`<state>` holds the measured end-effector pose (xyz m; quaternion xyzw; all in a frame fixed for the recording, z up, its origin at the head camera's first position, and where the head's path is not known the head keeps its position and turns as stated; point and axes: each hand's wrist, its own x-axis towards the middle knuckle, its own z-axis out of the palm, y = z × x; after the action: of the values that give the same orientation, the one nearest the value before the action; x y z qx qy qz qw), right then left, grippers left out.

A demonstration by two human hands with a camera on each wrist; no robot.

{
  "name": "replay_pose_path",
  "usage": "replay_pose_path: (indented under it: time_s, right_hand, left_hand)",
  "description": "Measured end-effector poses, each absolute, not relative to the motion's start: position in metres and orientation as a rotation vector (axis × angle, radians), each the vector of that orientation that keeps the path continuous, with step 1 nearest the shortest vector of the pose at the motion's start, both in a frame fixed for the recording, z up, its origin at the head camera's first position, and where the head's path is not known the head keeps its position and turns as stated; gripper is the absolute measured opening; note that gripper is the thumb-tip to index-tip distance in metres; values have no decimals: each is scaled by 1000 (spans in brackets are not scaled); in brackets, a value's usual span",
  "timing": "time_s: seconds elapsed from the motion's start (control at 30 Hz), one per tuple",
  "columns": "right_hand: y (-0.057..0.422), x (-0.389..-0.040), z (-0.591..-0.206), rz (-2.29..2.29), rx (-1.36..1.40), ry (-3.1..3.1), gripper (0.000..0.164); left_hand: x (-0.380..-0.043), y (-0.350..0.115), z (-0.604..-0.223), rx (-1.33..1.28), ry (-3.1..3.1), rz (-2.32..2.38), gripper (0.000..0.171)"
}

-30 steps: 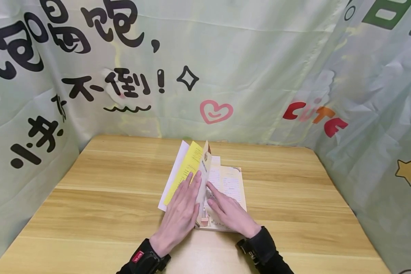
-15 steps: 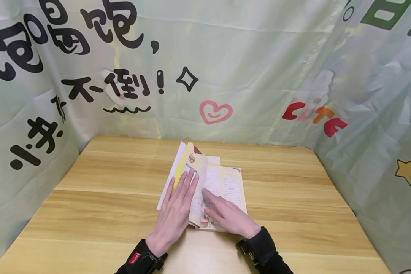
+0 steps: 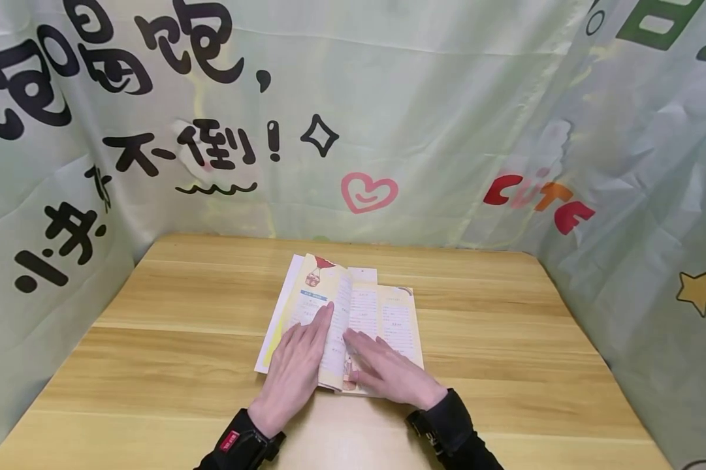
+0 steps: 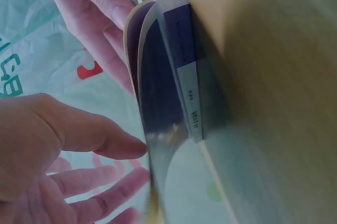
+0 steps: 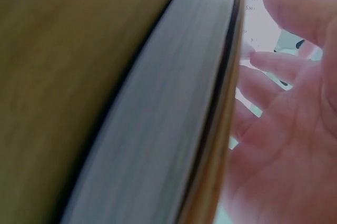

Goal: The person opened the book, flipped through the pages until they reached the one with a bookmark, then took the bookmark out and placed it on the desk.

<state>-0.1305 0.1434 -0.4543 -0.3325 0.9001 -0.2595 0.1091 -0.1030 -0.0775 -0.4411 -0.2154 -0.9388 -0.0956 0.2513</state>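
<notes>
An opened book (image 3: 398, 313) with printed cream pages lies in the middle of the table. My left hand (image 3: 296, 369) rests flat on its turned left page (image 3: 320, 277), fingers straight and pointing away from me. On the right page, beside the fold, my right hand (image 3: 395, 372) lies with fingers extended. Beyond the turned leaf's left edge, a yellow strip and a pale lilac sheet (image 3: 270, 336) show. In the left wrist view the cover bows away from the thick spine (image 4: 181, 60). The right wrist view shows the thick page block (image 5: 158, 108) beside my open palm (image 5: 279, 155).
The wooden table (image 3: 505, 326) extends on all sides of the book. A pale green printed cloth (image 3: 435, 117) hangs along the back and both sides. A white tab (image 3: 362, 275) sticks out past the book's top edge.
The leaf that stood upright has swung left and now lies over the yellow sheet. My left hand moved left and down with it; the right hand shifted slightly toward me.
</notes>
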Motion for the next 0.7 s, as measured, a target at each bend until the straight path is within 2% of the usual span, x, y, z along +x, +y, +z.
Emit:
replay_pose_path:
  time_s: [0.17, 0.37, 0.5, 0.7]
  right_hand:
    - [144, -130, -454, -748, -973, 2633, 75]
    - [144, -130, -453, -698, -972, 2634, 78]
    - [143, -130, -453, -679, -966, 2641, 79]
    - [142, -129, -453, -682, -931, 2652, 76]
  left_hand:
    - [-103, -77, -445, -579, -2638, -372, 82]
    - [-103, -77, -449, -722, -2762, -539, 75]
    - [-102, -77, -453, -861, -2850, -449, 77]
    - [-102, -79, -456, -978, -2840, -328, 68]
